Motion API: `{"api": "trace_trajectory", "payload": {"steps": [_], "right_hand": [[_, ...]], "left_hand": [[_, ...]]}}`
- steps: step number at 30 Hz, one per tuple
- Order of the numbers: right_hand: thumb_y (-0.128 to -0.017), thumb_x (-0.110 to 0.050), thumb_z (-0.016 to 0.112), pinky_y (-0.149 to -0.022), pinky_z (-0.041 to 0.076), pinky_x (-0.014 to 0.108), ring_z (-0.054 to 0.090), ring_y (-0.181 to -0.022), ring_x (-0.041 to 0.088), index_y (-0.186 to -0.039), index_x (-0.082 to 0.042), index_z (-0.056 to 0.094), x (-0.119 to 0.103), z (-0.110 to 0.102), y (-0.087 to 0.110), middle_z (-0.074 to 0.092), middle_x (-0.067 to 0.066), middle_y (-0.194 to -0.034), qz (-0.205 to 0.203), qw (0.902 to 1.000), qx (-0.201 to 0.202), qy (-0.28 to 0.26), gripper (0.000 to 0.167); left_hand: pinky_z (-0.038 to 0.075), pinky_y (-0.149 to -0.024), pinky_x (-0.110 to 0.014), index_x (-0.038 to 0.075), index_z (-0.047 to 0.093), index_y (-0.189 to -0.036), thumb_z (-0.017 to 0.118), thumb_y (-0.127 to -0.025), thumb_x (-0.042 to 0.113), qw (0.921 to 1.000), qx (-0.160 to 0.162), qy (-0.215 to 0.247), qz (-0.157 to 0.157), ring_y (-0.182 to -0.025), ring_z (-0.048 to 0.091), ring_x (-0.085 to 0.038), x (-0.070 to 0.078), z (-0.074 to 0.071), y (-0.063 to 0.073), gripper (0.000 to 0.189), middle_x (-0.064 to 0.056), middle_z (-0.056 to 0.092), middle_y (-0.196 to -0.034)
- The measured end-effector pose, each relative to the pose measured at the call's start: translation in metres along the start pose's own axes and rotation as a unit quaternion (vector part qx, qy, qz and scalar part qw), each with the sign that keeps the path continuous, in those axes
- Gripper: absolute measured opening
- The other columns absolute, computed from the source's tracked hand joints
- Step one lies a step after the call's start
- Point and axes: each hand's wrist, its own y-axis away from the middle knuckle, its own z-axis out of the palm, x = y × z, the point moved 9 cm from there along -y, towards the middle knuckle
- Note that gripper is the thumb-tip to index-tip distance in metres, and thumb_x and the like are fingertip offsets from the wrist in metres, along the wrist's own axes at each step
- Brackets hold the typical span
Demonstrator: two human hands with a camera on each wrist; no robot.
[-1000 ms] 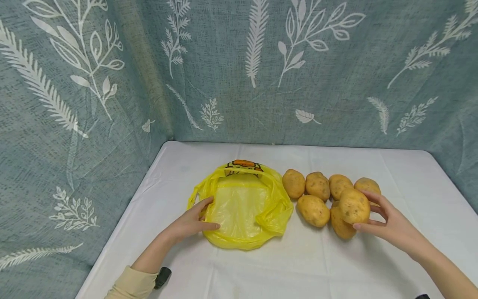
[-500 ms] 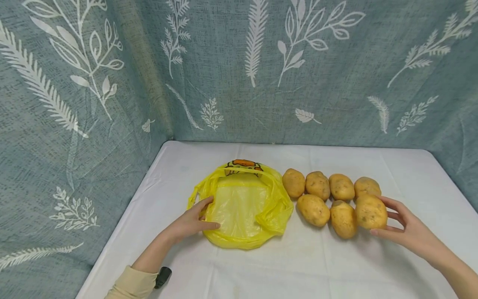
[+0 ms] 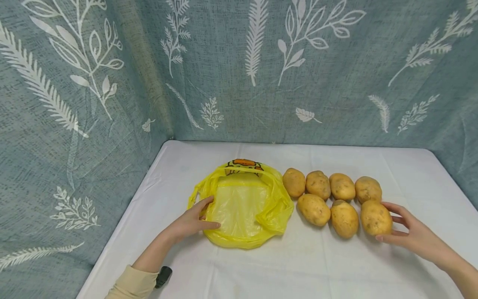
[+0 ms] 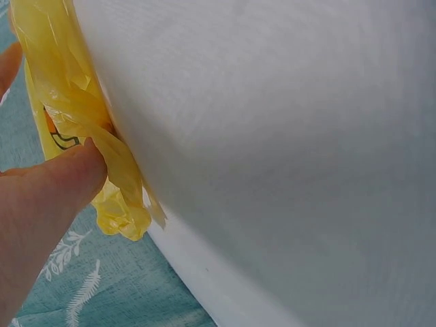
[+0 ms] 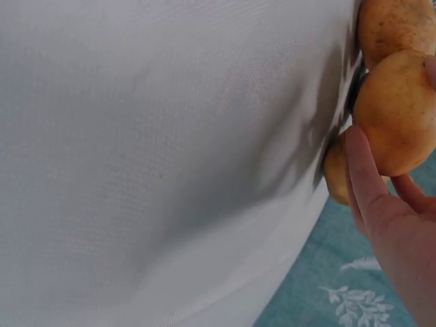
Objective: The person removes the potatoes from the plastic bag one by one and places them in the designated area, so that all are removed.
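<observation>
A potato (image 3: 376,218) is held by my right hand (image 3: 414,234), with thumb and fingers spread around its right side. In the right wrist view the same potato (image 5: 398,112) shows between the thumb and the fingers. My left hand (image 3: 190,222) holds the left rim of a yellow plastic bag (image 3: 239,211), whose mouth spreads wide toward the head camera. The left wrist view shows the thumb against the crumpled yellow plastic (image 4: 61,88). Other potatoes (image 3: 313,210) lie in two rows just right of the bag.
A white cloth (image 3: 261,274) covers the table. Patterned blue-green curtains (image 3: 231,70) hang behind it and on the left. At the back, the upper potato row ends with a potato (image 3: 368,189) just behind the held one.
My right hand has moved right and down with its potato, from over the front row to that row's right end. The left hand and bag stay put.
</observation>
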Motion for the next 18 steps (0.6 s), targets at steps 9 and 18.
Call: {"api": "trace_trajectory", "payload": {"steps": [9,18], "right_hand": [[-0.087,-0.021,0.076,-0.088,0.050,0.048,0.026,-0.128,0.060,-0.153,0.000,0.014,0.0015,0.0038,-0.0029,0.016,0.031,-0.152,-0.013,0.9997,-0.016,-0.013,0.093],[-0.083,-0.023,0.079,-0.084,0.053,0.027,0.031,-0.127,0.054,-0.154,-0.004,0.016,0.0041,0.0062,-0.0017,0.019,0.030,-0.151,-0.022,0.9997,-0.014,0.001,0.097]], "left_hand": [[0.020,-0.113,-0.057,0.007,0.023,-0.154,0.078,-0.085,0.024,1.0000,0.000,0.003,-0.004,-0.145,0.017,-0.039,0.0005,0.0001,0.0012,0.091,-0.018,0.020,-0.159],[0.020,-0.113,-0.057,0.007,0.023,-0.155,0.078,-0.084,0.025,0.9999,0.001,0.003,-0.011,-0.145,0.017,-0.039,-0.0004,-0.0001,0.0015,0.091,-0.017,0.020,-0.159]]}}
